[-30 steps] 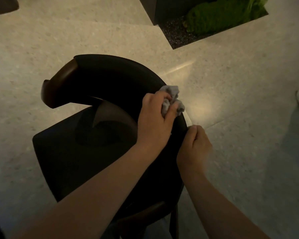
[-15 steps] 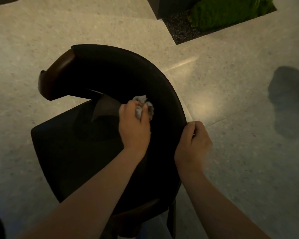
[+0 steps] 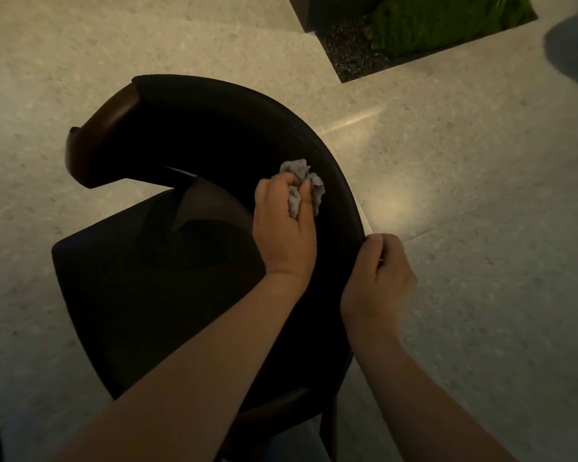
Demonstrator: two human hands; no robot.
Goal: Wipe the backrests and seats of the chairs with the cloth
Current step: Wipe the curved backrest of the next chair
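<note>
Looking down over a dark chair (image 3: 317, 345) from behind it. Gripping a crumpled grey cloth (image 3: 301, 190) in the left hand (image 3: 286, 225), fingers curled tight round the bunch, thumb folded across it, loose ends poking out above the knuckles and to their right. Pressing that cloth against the inner face of the curved black backrest (image 3: 221, 128), just below the top edge, on the right-hand stretch of the curve. Holding the rim of the backrest with the right hand (image 3: 377, 271), near the left one: fingers curled over the outer side, thumb up at the edge, nothing else in the grasp; no telling how firm the hold. Reaching in from the bottom of the view with both forearms bare, the left one crossing above the rear of the chair. Below and left of the left hand, the black seat (image 3: 131, 278), with a paler wedge of light close under the backrest. At the far left end of the backrest, a brown wooden armrest tip (image 3: 104, 131). Under everything, a pale speckled stone floor (image 3: 481, 228), lit brightest just right of the chair. At top right, well apart from the chair, a recessed bed of dark gravel (image 3: 351, 55) and green moss (image 3: 447, 21).
</note>
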